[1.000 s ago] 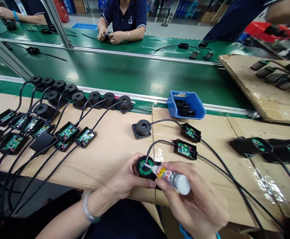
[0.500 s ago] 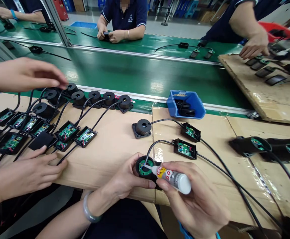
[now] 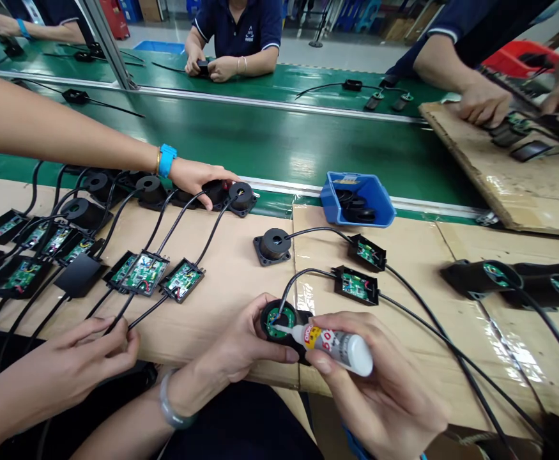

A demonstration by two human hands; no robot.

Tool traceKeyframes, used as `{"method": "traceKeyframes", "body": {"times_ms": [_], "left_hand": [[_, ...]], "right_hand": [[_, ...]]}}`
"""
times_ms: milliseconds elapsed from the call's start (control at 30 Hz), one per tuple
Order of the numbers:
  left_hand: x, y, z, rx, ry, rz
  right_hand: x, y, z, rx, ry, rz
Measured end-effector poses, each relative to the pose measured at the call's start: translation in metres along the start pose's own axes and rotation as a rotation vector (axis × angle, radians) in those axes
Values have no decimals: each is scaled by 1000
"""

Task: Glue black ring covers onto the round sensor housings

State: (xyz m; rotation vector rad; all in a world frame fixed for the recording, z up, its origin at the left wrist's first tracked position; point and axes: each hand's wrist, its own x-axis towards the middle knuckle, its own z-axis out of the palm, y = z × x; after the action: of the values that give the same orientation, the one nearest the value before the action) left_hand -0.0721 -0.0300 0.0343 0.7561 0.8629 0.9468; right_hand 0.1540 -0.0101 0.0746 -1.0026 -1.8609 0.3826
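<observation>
My left hand [image 3: 241, 345], with a bangle on its wrist, grips a round black housing [image 3: 279, 348] near the cardboard's front edge. Inside the housing sits a green circuit board [image 3: 274, 314]. In my right hand [image 3: 375, 377] is a small glue bottle [image 3: 339, 347], tilted so its white nozzle reaches into the housing over the board. Whether glue flows I cannot tell. A black cable [image 3: 303, 273] arches from the housing to an open black box with a circuit board [image 3: 356, 285]. Behind stands another flanged black housing [image 3: 274, 245], cabled to a second open box [image 3: 367, 252].
At left, a co-worker's hand [image 3: 202, 182] reaches over several cabled housings; the other hand [image 3: 92, 348] is at the cables. A blue bin [image 3: 358, 199] holds black rings. Black cylinders [image 3: 483, 280] lie at right. A green belt [image 3: 260, 144] runs behind; other people work across it.
The co-worker's upper hand has moved right onto the row of housings, and nearby open boxes have shifted. The bottle's nozzle has moved slightly left and down over the board. My left hand stays put.
</observation>
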Motion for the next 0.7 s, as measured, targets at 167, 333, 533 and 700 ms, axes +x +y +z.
{"method": "traceKeyframes", "body": {"times_ms": [167, 333, 533, 700], "left_hand": [[-89, 48, -127, 859, 128, 96], [-60, 44, -93, 359, -109, -137], [27, -14, 22, 166, -154, -101], [46, -36, 48, 27, -23, -34]], "right_hand": [[1, 1, 4, -59, 13, -74], [-1, 2, 6, -108, 27, -102], [1, -1, 2, -128, 39, -104], [-6, 6, -7, -19, 259, 7]]}}
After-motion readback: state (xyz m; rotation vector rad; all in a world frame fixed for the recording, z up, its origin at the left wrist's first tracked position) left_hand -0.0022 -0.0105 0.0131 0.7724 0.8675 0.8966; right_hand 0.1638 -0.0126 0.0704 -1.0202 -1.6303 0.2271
